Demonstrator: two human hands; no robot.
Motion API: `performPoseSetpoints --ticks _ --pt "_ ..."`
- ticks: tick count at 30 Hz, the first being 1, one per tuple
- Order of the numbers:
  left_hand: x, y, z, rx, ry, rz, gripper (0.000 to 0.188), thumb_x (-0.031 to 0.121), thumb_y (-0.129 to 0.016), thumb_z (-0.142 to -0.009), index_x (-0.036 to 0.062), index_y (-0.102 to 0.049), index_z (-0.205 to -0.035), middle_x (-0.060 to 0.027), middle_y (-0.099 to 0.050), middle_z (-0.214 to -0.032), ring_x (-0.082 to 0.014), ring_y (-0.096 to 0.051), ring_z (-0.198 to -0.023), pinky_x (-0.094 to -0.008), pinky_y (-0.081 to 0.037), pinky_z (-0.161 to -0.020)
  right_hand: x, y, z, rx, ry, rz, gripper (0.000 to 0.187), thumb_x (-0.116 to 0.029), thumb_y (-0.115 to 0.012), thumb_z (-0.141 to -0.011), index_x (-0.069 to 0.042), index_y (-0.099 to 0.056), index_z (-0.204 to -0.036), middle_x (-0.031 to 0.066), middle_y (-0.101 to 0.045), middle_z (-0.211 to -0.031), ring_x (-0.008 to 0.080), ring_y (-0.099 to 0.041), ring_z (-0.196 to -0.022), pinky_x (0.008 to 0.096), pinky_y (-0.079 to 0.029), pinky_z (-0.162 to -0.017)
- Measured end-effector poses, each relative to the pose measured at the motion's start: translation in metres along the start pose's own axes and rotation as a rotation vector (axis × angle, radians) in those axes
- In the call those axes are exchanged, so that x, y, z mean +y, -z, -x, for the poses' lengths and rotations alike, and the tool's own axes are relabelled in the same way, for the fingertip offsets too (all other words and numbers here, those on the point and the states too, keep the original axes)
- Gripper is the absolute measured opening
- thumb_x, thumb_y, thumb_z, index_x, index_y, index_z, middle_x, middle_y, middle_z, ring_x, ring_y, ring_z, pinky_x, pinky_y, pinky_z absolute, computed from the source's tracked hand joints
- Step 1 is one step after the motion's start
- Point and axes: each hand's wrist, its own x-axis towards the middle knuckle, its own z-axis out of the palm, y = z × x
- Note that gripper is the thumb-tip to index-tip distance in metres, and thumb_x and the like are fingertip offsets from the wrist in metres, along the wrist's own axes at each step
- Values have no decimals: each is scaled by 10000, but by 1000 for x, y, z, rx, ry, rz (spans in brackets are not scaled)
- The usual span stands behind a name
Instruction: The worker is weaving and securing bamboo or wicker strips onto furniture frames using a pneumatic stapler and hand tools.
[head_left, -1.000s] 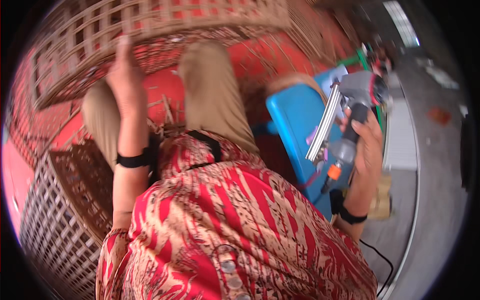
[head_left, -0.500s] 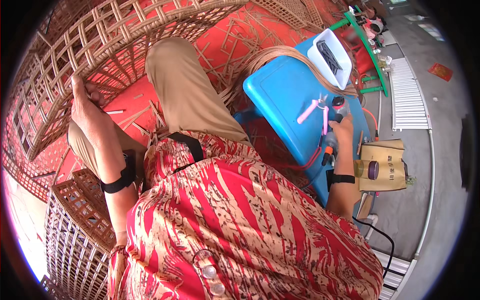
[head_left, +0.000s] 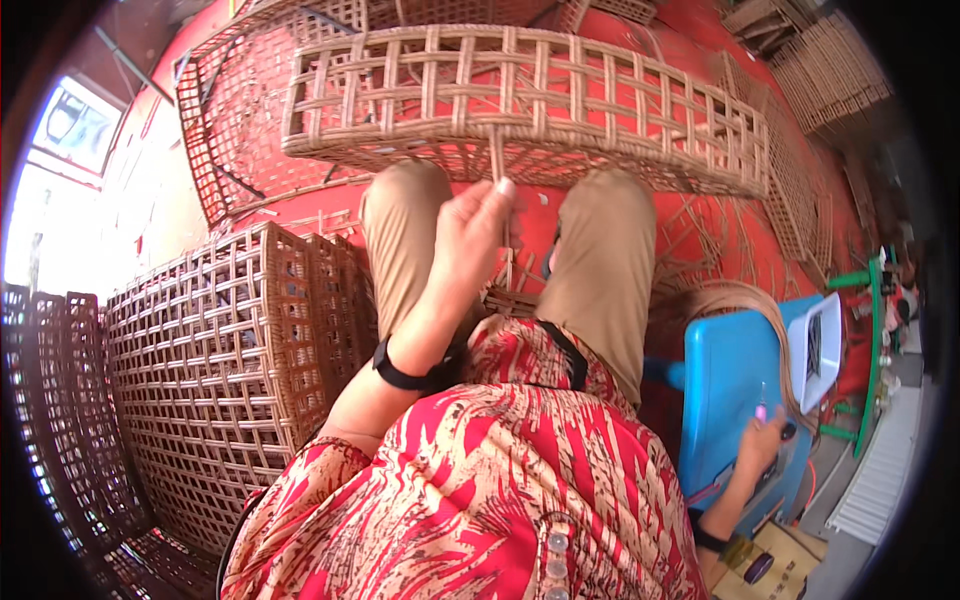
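Observation:
A long woven rattan frame (head_left: pixel 520 85) spans the space in front of my knees. A short cane strip (head_left: pixel 497 158) hangs from its lower edge, and my left hand (head_left: pixel 470 235) pinches the lower end between thumb and fingers. Off to the right, my right hand (head_left: pixel 760 448) is over a blue stool (head_left: pixel 710 400), its fingers closed around small pink-handled pliers (head_left: pixel 762 408) whose metal tip points away from me. A dark round end of another tool (head_left: pixel 789 431) shows beside those fingers; most of it is hidden.
A white tray (head_left: pixel 817 345) of dark pieces and a bundle of cane strands (head_left: pixel 745 298) rest at the stool's far side. Stacked woven panels (head_left: pixel 190 350) stand at my left. Cane scraps lie on the red floor (head_left: pixel 690 235). A brown paper bag (head_left: pixel 790 560) sits at lower right.
My view has swung left, toward the rattan frame. The left hand, earlier spread against the frame, now pinches the strip. The right hand has gone from the dark-ended tool to the pink-handled pliers.

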Motion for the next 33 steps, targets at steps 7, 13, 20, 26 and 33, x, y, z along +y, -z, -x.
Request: performPoseSetpoints --ticks 7,13,20,26,33 --pt "38 -10 32 87 -901 -541 374 130 -647 -951 -29 -570 -1280 -184 -615 -1164 -330 -563 -1130 -427 -462 -972 -117 126 22 38 235 -1003 462 -104 -613 -978 46 -520 -1406 12 -636 -908 90 -557 -700 228 -408 -584" --pt "33 -54 42 -425 -196 275 587 459 -428 -1095 -25 -500 -1420 -132 -586 -1344 -201 -544 -1264 -347 -418 -1083 -283 84 89 -887 667 -1639 522 -86 -675 -880 41 -550 -1370 39 -585 -955 97 -544 -805 233 -450 -698" --pt "21 -35 49 -34 66 262 437 387 -531 -1085 29 -545 -1334 -83 -614 -1231 -112 -581 -1091 -261 -459 -955 -347 55 108 -1261 803 -1626 938 -206 -734 -830 15 -242 -1596 140 -499 -1428 241 -499 -1330 412 -414 -1124" --pt "-5 -25 29 303 -144 145 421 359 -673 -1013 12 -546 -1215 -36 -616 -1056 -89 -568 -929 -259 -479 -788 -360 47 89 -863 1060 -1316 961 -228 -775 -777 14 -290 -1570 135 -527 -1319 282 -536 -1244 450 -415 -1101" --pt "5 -11 25 -19 -27 204 325 317 -571 -1073 10 -669 -1025 16 -599 -779 -65 -543 -723 -235 -452 -684 -388 43 37 407 1356 -492 947 -232 -903 -666 -72 -459 -1488 119 -546 -1252 319 -527 -1164 479 -405 -1028"
